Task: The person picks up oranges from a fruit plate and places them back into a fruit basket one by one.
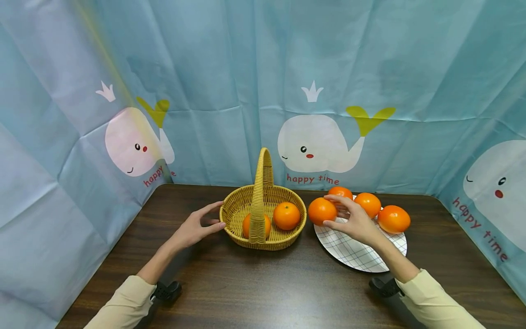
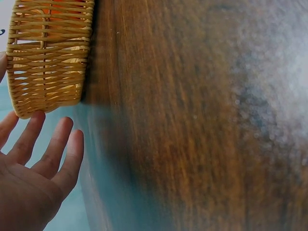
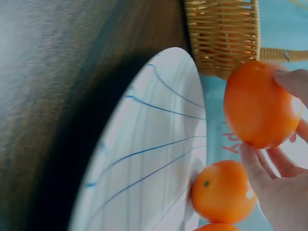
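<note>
My right hand [image 1: 356,224] holds an orange [image 1: 322,211] between thumb and fingers, just over the left edge of a white plate [image 1: 353,253] with a blue line pattern. In the right wrist view that orange [image 3: 260,106] is held up off the plate [image 3: 159,120]. My left hand [image 1: 197,228] touches the left end of the yellow wicker basket [image 1: 263,245] with its fingertips; the fingers of the left hand [image 2: 36,178] look loosely extended in the left wrist view. Inside the basket lie two oranges, one [image 1: 286,216] right of the handle and one [image 1: 246,225] partly behind it.
Other oranges, including one [image 1: 393,219] at the right rim, lie on the far side of the plate. The basket's tall handle [image 1: 259,196] arches over its middle. A brown wooden table [image 1: 263,292] lies beneath, and a blue whale-print curtain [image 1: 230,91] hangs behind.
</note>
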Motion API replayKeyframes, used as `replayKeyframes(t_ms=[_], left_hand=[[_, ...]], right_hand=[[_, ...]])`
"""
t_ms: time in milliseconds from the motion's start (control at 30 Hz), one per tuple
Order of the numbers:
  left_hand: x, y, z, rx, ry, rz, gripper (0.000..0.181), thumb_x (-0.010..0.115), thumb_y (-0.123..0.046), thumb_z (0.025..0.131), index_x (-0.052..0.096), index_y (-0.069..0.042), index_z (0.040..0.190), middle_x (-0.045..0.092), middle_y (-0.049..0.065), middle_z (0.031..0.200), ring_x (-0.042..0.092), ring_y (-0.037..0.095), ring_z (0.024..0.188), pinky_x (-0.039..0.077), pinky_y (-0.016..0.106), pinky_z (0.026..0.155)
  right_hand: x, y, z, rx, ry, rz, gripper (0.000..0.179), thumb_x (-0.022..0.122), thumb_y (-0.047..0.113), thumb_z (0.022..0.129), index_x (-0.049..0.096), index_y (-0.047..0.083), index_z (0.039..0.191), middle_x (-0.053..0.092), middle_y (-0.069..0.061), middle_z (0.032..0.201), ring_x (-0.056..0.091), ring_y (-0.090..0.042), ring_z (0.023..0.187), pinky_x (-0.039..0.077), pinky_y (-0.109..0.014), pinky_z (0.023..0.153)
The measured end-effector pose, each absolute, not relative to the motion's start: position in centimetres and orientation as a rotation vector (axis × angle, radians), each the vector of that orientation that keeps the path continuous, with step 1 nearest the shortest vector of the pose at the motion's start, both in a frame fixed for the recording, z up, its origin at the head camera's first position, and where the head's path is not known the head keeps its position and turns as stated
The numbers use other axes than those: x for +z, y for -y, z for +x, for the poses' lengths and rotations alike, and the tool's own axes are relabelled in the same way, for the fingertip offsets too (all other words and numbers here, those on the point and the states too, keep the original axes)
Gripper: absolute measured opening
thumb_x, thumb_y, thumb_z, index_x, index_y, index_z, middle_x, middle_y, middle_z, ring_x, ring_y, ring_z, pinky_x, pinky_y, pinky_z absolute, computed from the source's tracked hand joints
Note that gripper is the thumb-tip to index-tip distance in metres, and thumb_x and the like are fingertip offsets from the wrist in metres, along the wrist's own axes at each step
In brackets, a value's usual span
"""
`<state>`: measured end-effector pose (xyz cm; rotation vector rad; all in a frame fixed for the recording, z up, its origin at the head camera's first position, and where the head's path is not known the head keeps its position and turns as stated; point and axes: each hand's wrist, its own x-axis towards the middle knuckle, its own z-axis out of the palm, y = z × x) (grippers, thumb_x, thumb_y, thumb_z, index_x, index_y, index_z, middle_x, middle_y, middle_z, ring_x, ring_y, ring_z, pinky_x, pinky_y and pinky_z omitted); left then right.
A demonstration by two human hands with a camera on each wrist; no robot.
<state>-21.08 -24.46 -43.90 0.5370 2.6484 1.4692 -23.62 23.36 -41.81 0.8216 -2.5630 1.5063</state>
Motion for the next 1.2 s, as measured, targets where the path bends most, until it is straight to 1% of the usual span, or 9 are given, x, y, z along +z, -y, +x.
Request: replayKeyframes(t_ms=[200,367,600,667,900,1200], left_hand=[[-44.0,24.5,-21.1,1.467,-2.64,0.535,0.068,0.073,-0.025,0.097,0.042,-0.008,0.155,0.047,0.025,0.148,0.063,0.04,0.115,0.057,0.043,0.086],[-44.0,24.5,-21.2,1.463,-2.644,0.54,0.068,0.073,-0.024,0.097,0.042,-0.007,0.155,0.047,0.025,0.148,0.063,0.041,0.115,0.057,0.042,0.085],[-43.9,24.5,-21.1,1.455,-2.647,0.547,0.069,0.073,-0.024,0.097,0.041,-0.006,0.155,0.047,0.026,0.147,0.064,0.04,0.115,0.057,0.042,0.086],[-43.9,24.5,-21.1,1.455,-2.647,0.546,0.068,0.073,-0.024,0.097,0.042,-0.006,0.155,0.047,0.026,0.147,0.063,0.041,0.115,0.057,0.042,0.087],[-43.8,24.4,-21.0,1.462,-2.638,0.538,0.068,0.074,-0.024,0.097,0.042,-0.008,0.155,0.047,0.025,0.147,0.064,0.04,0.114,0.057,0.043,0.086],[-43.6,24.4,-20.8,1.457,-2.638,0.531,0.07,0.074,-0.025,0.097,0.041,-0.008,0.156,0.045,0.024,0.15,0.063,0.041,0.115,0.057,0.045,0.087]], right_hand=[[-41.3,-23.2,-24.1,1.516,2.532,0.844,0.066,0.085,0.013,0.086,0.055,0.006,0.143,0.054,-0.015,0.14,0.061,-0.038,0.118,0.051,-0.049,0.096],[-40.7,-23.1,-24.3,1.575,2.522,0.828,0.067,0.086,0.014,0.085,0.054,0.009,0.144,0.053,-0.013,0.139,0.058,-0.038,0.121,0.051,-0.046,0.097],[-40.0,-22.5,-24.7,1.651,2.484,0.848,0.067,0.084,0.011,0.087,0.053,0.01,0.145,0.052,-0.014,0.139,0.058,-0.039,0.121,0.05,-0.05,0.096],[-39.8,-22.4,-24.8,1.656,2.477,0.85,0.066,0.084,0.011,0.087,0.053,0.01,0.145,0.052,-0.014,0.14,0.058,-0.039,0.122,0.05,-0.049,0.096],[-39.3,-21.8,-25.1,1.672,2.455,0.864,0.065,0.084,0.01,0.086,0.055,0.013,0.144,0.052,-0.01,0.14,0.057,-0.037,0.123,0.051,-0.035,0.096],[-38.9,-21.1,-25.5,1.714,2.418,0.918,0.066,0.084,0.007,0.085,0.054,0.011,0.145,0.05,-0.011,0.143,0.058,-0.037,0.121,0.05,-0.038,0.098]])
